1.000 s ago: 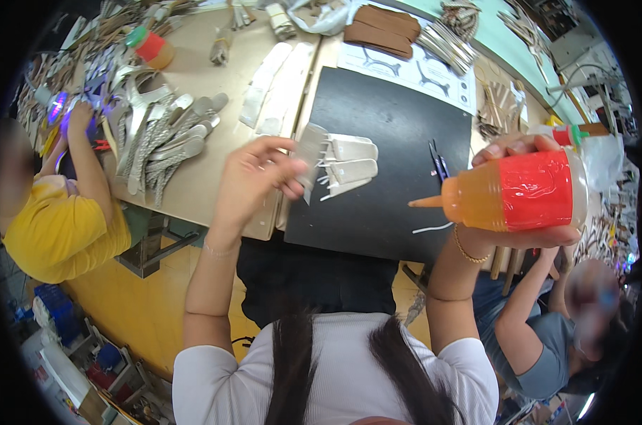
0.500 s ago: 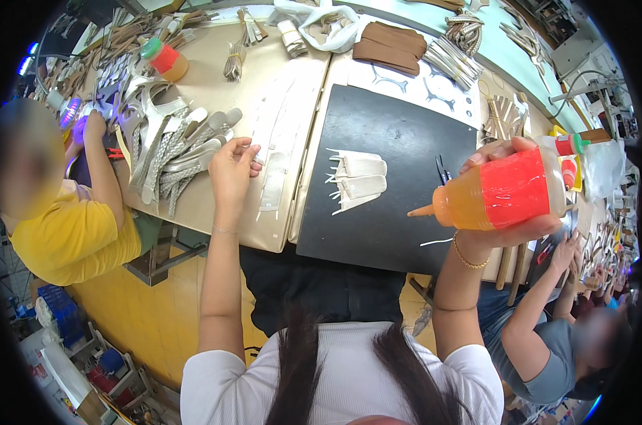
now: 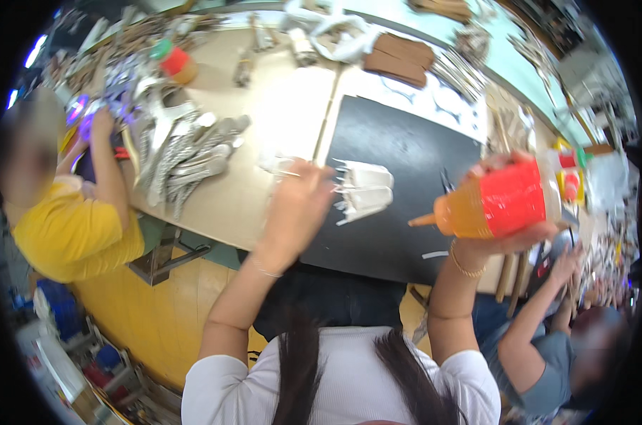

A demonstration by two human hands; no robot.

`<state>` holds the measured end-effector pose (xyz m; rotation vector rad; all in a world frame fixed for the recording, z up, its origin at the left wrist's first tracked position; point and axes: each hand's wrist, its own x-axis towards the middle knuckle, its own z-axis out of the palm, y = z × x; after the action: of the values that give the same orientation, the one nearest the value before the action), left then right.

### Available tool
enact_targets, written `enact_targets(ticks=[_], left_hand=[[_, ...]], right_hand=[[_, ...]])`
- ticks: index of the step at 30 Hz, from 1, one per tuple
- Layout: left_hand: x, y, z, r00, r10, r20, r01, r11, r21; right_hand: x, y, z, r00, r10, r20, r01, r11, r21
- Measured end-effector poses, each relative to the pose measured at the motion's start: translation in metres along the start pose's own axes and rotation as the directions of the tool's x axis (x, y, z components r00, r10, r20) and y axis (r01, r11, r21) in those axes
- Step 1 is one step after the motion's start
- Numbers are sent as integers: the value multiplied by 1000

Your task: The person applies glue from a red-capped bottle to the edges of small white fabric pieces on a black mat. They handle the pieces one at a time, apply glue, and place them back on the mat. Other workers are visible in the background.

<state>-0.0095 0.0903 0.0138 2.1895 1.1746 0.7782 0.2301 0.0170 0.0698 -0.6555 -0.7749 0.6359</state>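
Observation:
My right hand (image 3: 508, 237) is wrapped round a squeeze bottle (image 3: 494, 202) of amber liquid with a red label. The bottle lies on its side in the air, its pointed orange nozzle aimed left over the black mat (image 3: 406, 142). My left hand (image 3: 299, 205) is smeared by motion above the mat's left edge. Its fingertips are close to the pale strap pieces (image 3: 363, 188), which lie side by side with thin strips sticking out at their left end. Whether those fingers hold anything is too blurred to see.
Braided straps (image 3: 200, 159) are heaped to the left, beside a green-capped bottle (image 3: 175, 62). Brown strips (image 3: 399, 58) and a white plastic bag (image 3: 338, 37) lie at the back. A co-worker in yellow (image 3: 87, 227) sits at left, another in grey (image 3: 537, 361) at right.
My left hand has swung right, from beside the braided straps to near the pale strap pieces. The bottle in my right hand stays at almost the same place. The view has shifted slightly.

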Motion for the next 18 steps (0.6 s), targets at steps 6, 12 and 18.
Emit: enact_targets(ticks=[6, 12, 18], left_hand=[[4, 27, 34, 962, 226, 151, -236, 970, 54], [3, 23, 46, 965, 174, 195, -194, 977, 87], [2, 23, 47, 958, 179, 224, -198, 978, 65]], right_hand=[[-1, 1, -6, 995, 97, -11, -88, 941, 327], [1, 2, -15, 997, 71, 26, -70, 997, -41], [-1, 4, -8, 998, 44, -40, -49, 990, -133]])
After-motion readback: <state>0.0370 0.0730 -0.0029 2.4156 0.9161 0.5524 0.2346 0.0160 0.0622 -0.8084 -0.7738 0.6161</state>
